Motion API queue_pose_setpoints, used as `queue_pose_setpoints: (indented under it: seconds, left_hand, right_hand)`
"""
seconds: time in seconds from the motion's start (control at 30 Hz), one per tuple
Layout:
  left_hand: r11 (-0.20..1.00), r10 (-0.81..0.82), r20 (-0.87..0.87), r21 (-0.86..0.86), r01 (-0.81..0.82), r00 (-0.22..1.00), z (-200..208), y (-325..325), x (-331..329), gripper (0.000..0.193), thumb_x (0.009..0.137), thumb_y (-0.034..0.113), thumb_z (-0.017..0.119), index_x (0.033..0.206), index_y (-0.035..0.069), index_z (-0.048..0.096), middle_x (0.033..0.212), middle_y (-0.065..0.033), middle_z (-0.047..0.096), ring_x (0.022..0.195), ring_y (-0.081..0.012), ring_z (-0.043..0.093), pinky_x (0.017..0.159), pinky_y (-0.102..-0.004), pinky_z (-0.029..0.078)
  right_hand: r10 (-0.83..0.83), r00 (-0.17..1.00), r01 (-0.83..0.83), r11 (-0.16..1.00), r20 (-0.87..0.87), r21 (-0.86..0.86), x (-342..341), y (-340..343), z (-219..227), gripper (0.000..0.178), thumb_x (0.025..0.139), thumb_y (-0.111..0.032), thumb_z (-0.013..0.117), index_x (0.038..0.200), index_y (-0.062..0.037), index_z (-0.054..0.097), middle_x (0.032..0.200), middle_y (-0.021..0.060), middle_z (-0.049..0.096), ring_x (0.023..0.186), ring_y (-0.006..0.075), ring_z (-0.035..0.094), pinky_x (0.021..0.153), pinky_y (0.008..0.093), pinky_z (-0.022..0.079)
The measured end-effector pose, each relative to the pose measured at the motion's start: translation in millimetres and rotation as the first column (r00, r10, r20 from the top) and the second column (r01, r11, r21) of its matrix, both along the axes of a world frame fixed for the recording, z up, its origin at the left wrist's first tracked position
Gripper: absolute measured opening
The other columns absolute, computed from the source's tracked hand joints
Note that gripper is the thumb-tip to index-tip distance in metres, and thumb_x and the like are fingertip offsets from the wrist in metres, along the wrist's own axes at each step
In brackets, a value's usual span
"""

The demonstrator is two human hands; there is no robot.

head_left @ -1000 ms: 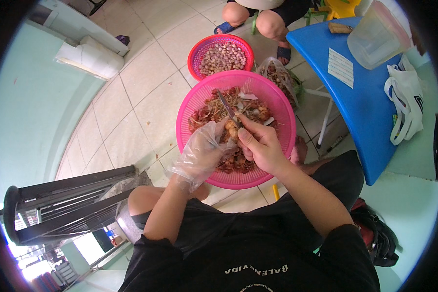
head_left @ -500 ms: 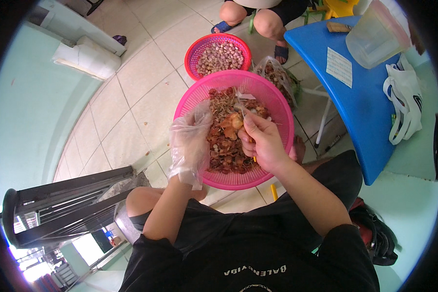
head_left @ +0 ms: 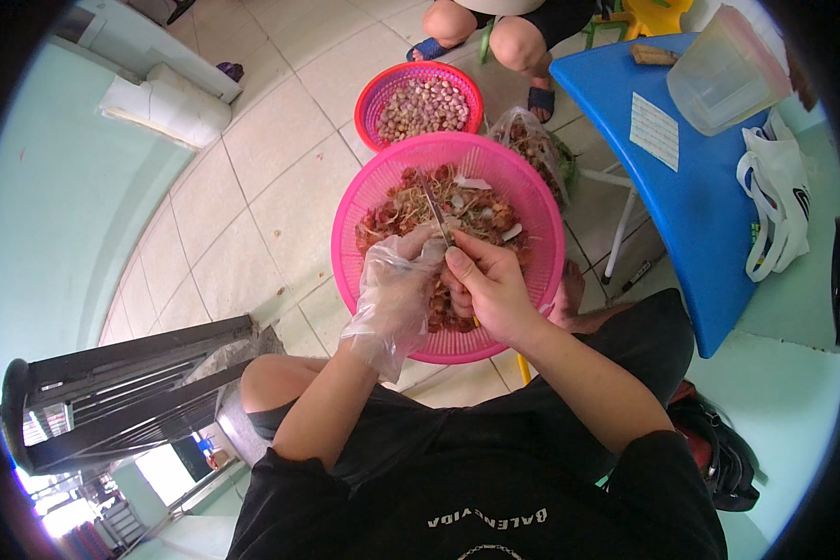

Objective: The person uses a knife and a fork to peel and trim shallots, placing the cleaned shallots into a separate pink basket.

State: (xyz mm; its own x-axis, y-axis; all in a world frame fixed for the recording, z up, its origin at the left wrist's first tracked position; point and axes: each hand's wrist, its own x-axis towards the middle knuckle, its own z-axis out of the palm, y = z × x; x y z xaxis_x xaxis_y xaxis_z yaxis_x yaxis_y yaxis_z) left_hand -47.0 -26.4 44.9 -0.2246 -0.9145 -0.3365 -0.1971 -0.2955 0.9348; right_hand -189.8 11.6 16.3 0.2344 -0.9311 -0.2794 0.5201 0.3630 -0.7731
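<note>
A large pink plastic basket (head_left: 347,201) in front of me holds reddish-brown onion-like bulbs or skins, with dry pale roots among them. Over it, my right hand (head_left: 495,287) grips a knife (head_left: 433,200), blade pointing away from me; a bit of yellow handle shows below the fist. My left hand (head_left: 389,285), in a clear plastic glove, is closed beside the blade, its fingertips meeting those of the right. Whatever small thing the left fingers pinch is hidden. White scraps (head_left: 474,184) lie on the heap.
Behind stands a red basket (head_left: 361,119) of small pale purplish bulbs, beside a clear plastic bag (head_left: 523,126) of more produce. Another person's knees (head_left: 518,45) are beyond. To the right, a blue table (head_left: 658,201) carries a plastic tub (head_left: 723,79), a brush (head_left: 653,55) and a white bag (head_left: 775,196).
My left hand has moved right and nearer to me, meeting the right hand. The right hand has shifted slightly left, and the round brownish bulb by its fingers no longer shows.
</note>
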Motion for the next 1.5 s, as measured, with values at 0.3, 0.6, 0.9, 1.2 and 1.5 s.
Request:
queue_pose_setpoints:
  seconds: [0.3,0.6,0.9,1.2,1.5]
  left_hand:
    - [0.948,0.093,-0.604,0.298,0.115,0.791,-6.9,-1.1,12.4,0.036,0.103,0.015,0.056,0.133,-0.004,0.057,0.112,-0.0104,0.062,0.099,-0.0210,0.061,0.087,-0.0353,0.052]
    - [0.937,0.287,-0.734,0.350,-0.020,0.615,-19.9,1.4,20.2,0.036,0.103,0.012,0.051,0.138,0.004,0.050,0.129,-0.0081,0.059,0.119,-0.0207,0.058,0.102,-0.0373,0.049]
    - [0.929,0.317,-0.681,0.364,-0.071,0.660,3.3,8.9,9.6,0.035,0.101,0.012,0.054,0.136,0.006,0.052,0.128,-0.0067,0.060,0.112,-0.0198,0.059,0.095,-0.0342,0.049]
    - [0.922,0.335,-0.790,0.387,-0.007,0.514,-21.1,-1.0,23.2,0.038,0.100,0.016,0.056,0.135,0.000,0.054,0.130,-0.0090,0.060,0.109,-0.0201,0.059,0.098,-0.0354,0.048]
    - [0.926,0.317,-0.764,0.376,-0.011,0.562,-18.2,-0.4,25.3,0.041,0.103,0.021,0.054,0.139,0.002,0.053,0.132,-0.0073,0.060,0.117,-0.0194,0.056,0.102,-0.0369,0.045]
  right_hand:
    - [0.007,0.966,-0.049,0.987,0.260,0.156,-19.1,-9.8,4.6,0.024,0.107,-0.031,0.052,0.092,-0.0129,0.048,0.075,-0.0013,0.047,0.052,0.0047,0.030,0.045,0.0214,0.024]
    - [0.108,0.985,-0.111,0.994,-0.135,-0.018,-19.0,-3.4,23.8,0.031,0.104,-0.022,0.057,0.132,-0.0072,0.057,0.078,0.0006,0.055,0.052,0.0072,0.042,0.047,0.0233,0.033]
    - [0.149,0.924,-0.228,0.954,-0.352,-0.195,-16.1,-8.7,9.5,0.054,0.102,-0.014,0.058,0.150,0.0012,0.041,0.103,0.0092,0.065,0.085,0.0127,0.058,0.083,0.0289,0.050]
    - [-0.003,0.669,-0.444,0.801,-0.743,-0.402,-21.4,-8.8,30.8,0.068,0.094,-0.004,0.053,0.156,-0.0037,0.026,0.112,0.0320,0.062,0.097,0.0513,0.060,0.083,0.0491,0.048]
    - [-0.074,0.643,-0.402,0.815,-0.762,-0.417,-20.5,10.0,27.1,0.064,0.094,-0.011,0.052,0.152,0.0058,0.028,0.101,0.0297,0.062,0.092,0.0494,0.061,0.078,0.0522,0.048]
